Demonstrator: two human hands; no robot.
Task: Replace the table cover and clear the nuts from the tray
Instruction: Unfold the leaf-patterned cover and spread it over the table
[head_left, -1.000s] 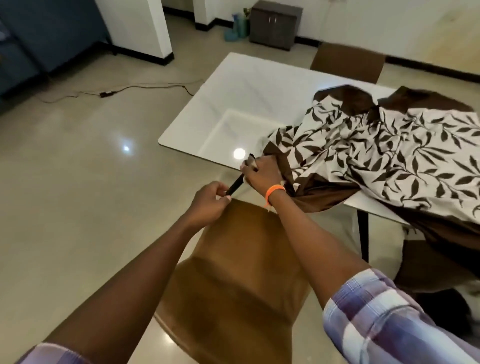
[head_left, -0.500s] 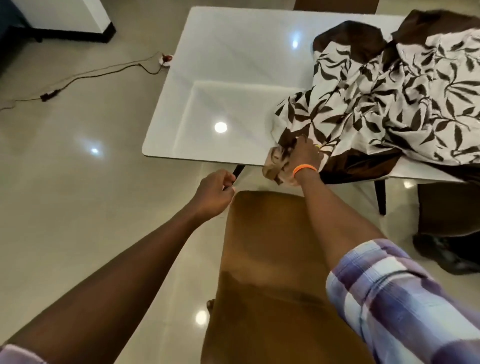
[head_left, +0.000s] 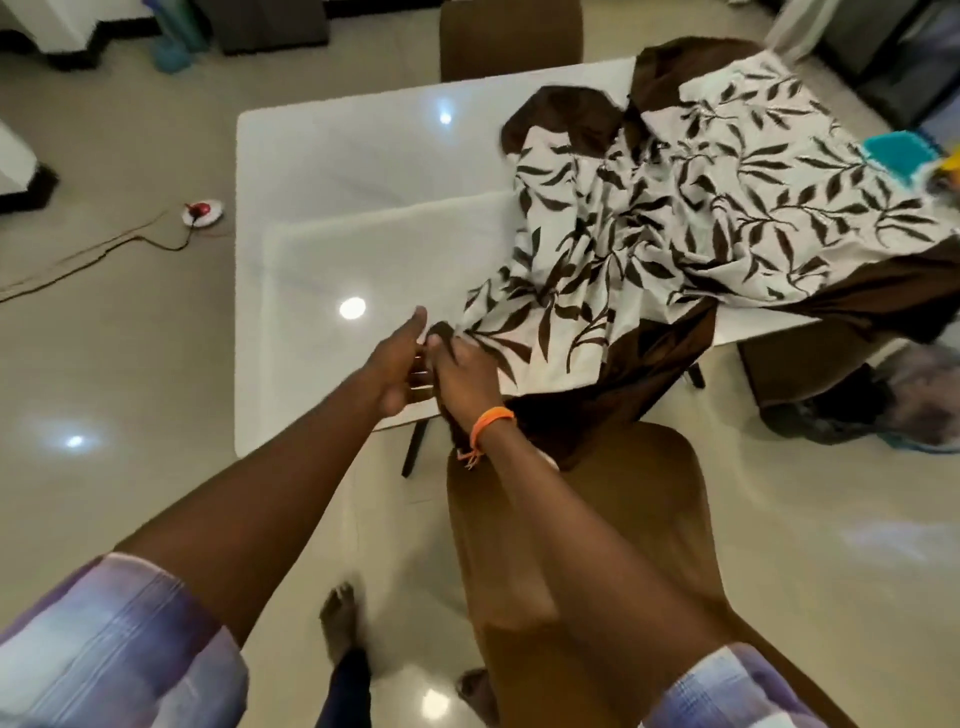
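The right hand's (head_left: 465, 376) fingertips vanish into the table cover's (head_left: 675, 234) bunched edge. The teal object (head_left: 901, 156) at right is blurred, cut off by the edge.

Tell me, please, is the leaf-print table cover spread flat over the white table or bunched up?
Bunched up. The table cover lies crumpled on the right part of the table, leaving the left part bare; the right hand grips its near corner.

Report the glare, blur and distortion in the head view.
Head view: ceiling lights glare as bright spots on the glossy white table and floor; motion blur smears the left hand, sleeves and frame edges; the wide lens bows the table's edges; the leaf-print cover stays fairly sharp.
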